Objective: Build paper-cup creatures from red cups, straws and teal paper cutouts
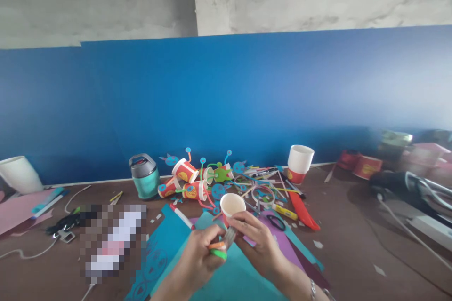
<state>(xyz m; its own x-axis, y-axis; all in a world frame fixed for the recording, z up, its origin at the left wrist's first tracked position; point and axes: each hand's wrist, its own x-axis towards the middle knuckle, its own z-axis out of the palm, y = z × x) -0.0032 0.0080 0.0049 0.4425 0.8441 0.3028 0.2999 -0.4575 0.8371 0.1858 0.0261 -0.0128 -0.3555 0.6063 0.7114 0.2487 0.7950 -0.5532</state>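
My right hand (259, 240) is closed on a small red-and-white paper cup (233, 203), whose white mouth tilts towards me. A short orange piece shows at the cup's left side. Just left of it my left hand (203, 250) is closed around an orange and green thing (218, 249), perhaps strips or bent straws; its kind is unclear. A blurred greyish piece (230, 235) lies between the two hands, partly hidden by fingers. Teal paper sheets (226, 277) are spread under both hands, with purple paper (282, 240) beside them.
Several decorated paper cups (185, 170) lie at the back beside a teal flask (144, 178). Right of them are a pile of straws and pens (261, 181), dark-handled scissors (276, 222), a yellow glue tube (284, 211), a red strip (303, 214) and stacked cups (300, 162).
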